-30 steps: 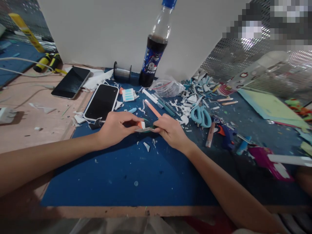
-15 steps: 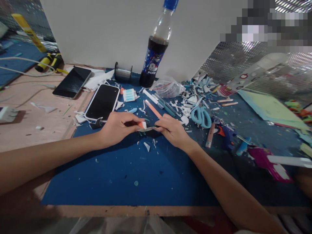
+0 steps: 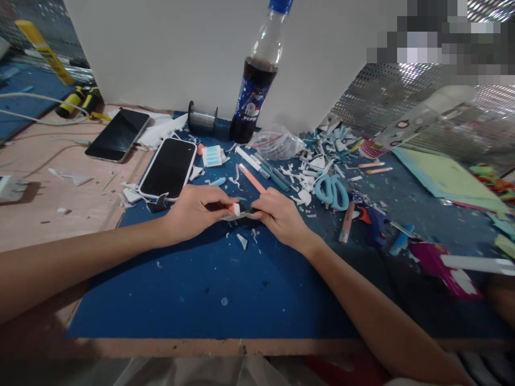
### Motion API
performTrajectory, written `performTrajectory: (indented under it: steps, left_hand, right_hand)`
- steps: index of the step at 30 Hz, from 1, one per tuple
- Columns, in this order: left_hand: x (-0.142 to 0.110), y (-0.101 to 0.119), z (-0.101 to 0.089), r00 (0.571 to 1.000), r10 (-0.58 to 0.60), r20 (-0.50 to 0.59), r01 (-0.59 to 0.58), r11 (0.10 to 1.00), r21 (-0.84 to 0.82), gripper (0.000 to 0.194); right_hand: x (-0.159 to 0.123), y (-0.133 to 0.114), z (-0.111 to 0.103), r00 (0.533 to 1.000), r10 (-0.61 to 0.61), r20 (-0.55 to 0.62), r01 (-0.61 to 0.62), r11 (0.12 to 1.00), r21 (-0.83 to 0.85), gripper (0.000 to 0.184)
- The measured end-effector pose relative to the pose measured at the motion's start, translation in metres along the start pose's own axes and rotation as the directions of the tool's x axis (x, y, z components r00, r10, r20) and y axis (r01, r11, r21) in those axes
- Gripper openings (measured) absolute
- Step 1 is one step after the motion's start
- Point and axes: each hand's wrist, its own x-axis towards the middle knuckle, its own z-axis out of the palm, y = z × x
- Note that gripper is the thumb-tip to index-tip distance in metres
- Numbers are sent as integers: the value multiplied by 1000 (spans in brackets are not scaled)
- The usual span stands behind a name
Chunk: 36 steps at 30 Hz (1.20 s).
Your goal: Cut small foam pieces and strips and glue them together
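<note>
Above the worktop's blue mat (image 3: 217,279), fingers hide most of the small piece (image 3: 236,209) pinched between the left hand (image 3: 193,212) and right hand (image 3: 279,214); pixelation obscures the room's upper right.

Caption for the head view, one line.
Left hand and right hand pinch a small pale piece above a blue mat scattered with scraps.

Small orange-and-white piece (image 3: 234,209), thin pale strip (image 3: 240,216), held above blue mat (image 3: 209,289).
</note>
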Motion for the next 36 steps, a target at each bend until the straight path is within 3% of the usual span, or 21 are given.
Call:
performTrajectory:
  steps: [12,21,27,36]
  left_hand:
    - [0,1,0,999,29,-13,-29,999,-31,9]
    - [1,0,0,999,-51,-1,50,995,-92,8]
    - [1,0,0,982,-186,19,185,954,-236,7]
    - [0,-2,0,979,-205,-5,198,953,-229,5]
  right_hand:
    - [0,-1,10,996,45,-72,-39,996,80,44]
    - [0,-1,10,994,83,-69,-71,984,162,37]
    - [0,1,6,995,68,-70,-56,986,159,31]
    - [-4,10,0,997,56,-44,-50,992,117,30]
